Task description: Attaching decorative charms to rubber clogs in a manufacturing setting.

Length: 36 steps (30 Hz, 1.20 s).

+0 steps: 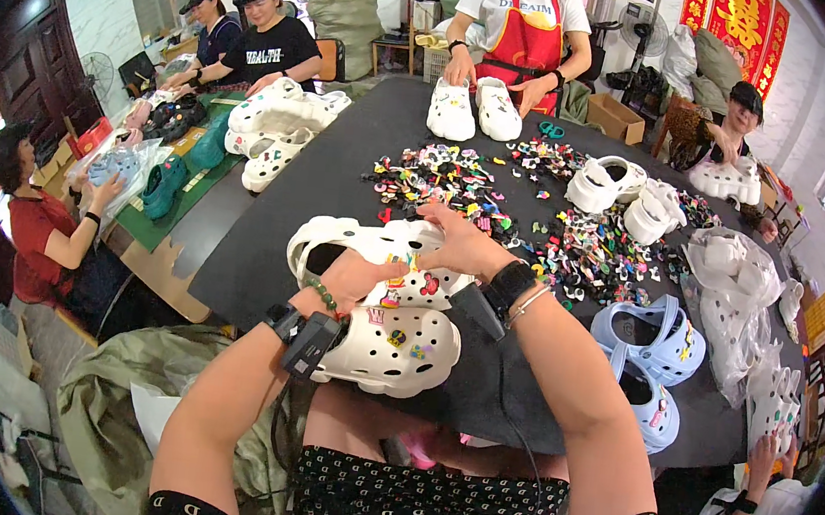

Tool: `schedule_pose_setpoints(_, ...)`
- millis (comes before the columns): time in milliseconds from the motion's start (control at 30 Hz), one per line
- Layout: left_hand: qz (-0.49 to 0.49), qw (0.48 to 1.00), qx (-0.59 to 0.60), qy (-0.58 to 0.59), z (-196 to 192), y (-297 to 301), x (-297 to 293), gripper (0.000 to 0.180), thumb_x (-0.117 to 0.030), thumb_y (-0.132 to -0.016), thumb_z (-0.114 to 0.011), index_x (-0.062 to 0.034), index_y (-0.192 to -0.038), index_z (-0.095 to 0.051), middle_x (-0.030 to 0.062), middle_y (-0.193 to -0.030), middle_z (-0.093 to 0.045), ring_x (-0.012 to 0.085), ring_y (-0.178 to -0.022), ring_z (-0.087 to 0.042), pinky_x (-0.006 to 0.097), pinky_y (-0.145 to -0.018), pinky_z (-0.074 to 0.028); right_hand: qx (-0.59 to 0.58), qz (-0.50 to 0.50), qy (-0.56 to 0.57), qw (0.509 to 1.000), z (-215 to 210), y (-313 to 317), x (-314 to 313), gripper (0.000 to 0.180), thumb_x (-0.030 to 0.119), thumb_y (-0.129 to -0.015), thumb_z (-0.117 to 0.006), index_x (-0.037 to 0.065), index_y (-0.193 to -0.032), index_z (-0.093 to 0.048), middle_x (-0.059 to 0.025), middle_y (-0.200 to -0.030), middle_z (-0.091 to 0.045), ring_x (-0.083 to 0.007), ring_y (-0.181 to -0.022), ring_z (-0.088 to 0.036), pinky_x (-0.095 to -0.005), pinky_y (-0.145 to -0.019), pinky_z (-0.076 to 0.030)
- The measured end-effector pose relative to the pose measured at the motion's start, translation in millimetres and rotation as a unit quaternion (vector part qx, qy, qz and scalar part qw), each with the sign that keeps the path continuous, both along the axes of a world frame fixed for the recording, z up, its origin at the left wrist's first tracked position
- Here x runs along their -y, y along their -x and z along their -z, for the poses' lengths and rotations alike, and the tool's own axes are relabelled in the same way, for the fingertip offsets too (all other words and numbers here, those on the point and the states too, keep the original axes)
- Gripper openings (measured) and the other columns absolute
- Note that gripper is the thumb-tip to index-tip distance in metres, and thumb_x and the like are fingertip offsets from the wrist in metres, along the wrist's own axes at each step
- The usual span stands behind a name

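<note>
A white clog (371, 240) with holes lies on its side at the near edge of the black table, its toe to the right. My left hand (352, 277) reaches across its opening, fingers pressed at the colourful shoe charms on its upper. Curled over the toe is my right hand (464, 245), steadying the same clog. What my fingertips pinch is partly hidden. Nearer to me, touching the first, rests a second white clog (381, 363) with several charms in its holes.
Heaps of small coloured charms (589, 251) cover the table (279, 183) beyond my hands. Light blue clogs (659, 349) sit right, near bagged white clogs (732, 281). Across the table, a person in a red apron (527, 33) handles white clogs (453, 111). Others work around.
</note>
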State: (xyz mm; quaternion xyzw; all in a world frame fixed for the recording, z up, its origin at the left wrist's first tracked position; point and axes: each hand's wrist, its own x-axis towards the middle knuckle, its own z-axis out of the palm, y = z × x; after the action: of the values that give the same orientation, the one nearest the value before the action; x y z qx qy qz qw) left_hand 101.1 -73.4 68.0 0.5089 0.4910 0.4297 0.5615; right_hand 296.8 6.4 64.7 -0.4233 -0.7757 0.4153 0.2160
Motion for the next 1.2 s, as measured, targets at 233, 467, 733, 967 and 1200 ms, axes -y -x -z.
schedule_pose_setpoints(233, 0.017, 0.999, -0.041, 0.014, 20, 13, -11, 0.037, -0.014, -0.082, -0.077, 0.0006, -0.113, -0.064, 0.0055, -0.105, -0.069, 0.0126, -0.09, -0.061, 0.029, -0.078, -0.049, 0.029, 0.044, -0.09, 0.995, 0, 13, 11, 0.075, 0.015, -0.061, -0.078, 0.004, -0.13, -0.052, -0.0161, -0.118, -0.059, -0.028, -0.111, -0.057, -0.0347, -0.096, -0.046)
schedule_pose_setpoints(467, 0.033, 0.998, 0.021, 0.043, 15, 7, -9, 0.038, -0.003, -0.082, -0.073, 0.0013, -0.117, -0.061, 0.0075, -0.109, -0.067, 0.016, -0.095, -0.064, 0.031, -0.082, -0.052, 0.051, 0.071, -0.152, 0.984, 11, 7, 11, 0.07, 0.017, -0.063, -0.077, 0.005, -0.128, -0.053, -0.0134, -0.112, -0.061, -0.0262, -0.105, -0.059, -0.0346, -0.094, -0.046)
schedule_pose_setpoints(733, 0.011, 0.998, 0.019, 0.059, 8, 5, -7, 0.043, 0.002, -0.08, -0.071, 0.0018, -0.121, -0.057, 0.0082, -0.112, -0.066, 0.0168, -0.097, -0.064, 0.031, -0.083, -0.052, -0.009, -0.008, -0.006, 1.0, 5, 0, -4, 0.074, 0.02, -0.068, -0.081, 0.004, -0.133, -0.047, -0.0126, -0.12, -0.055, -0.022, -0.111, -0.054, -0.0332, -0.094, -0.045)
schedule_pose_setpoints(967, 0.039, 0.999, 0.013, -0.004, 33, 14, -16, 0.039, -0.005, -0.084, -0.071, -0.0005, -0.12, -0.059, 0.0052, -0.111, -0.066, 0.0145, -0.097, -0.063, 0.03, -0.084, -0.051, 0.083, 0.087, -0.075, 0.99, 5, 19, 5, 0.069, 0.021, -0.056, -0.081, 0.012, -0.12, -0.057, -0.0159, -0.114, -0.055, -0.0287, -0.107, -0.056, -0.0366, -0.092, -0.047)
schedule_pose_setpoints(1200, 0.016, 0.998, -0.049, 0.046, 10, 0, -12, 0.038, -0.017, -0.083, -0.075, 0.0009, -0.114, -0.063, 0.0055, -0.102, -0.069, 0.0119, -0.085, -0.064, 0.029, -0.072, -0.052, -0.062, 0.021, -0.025, 0.998, 25, -7, -4, 0.077, 0.015, -0.07, -0.078, 0.003, -0.138, -0.042, -0.0154, -0.125, -0.054, -0.0239, -0.117, -0.051, -0.0325, -0.097, -0.044)
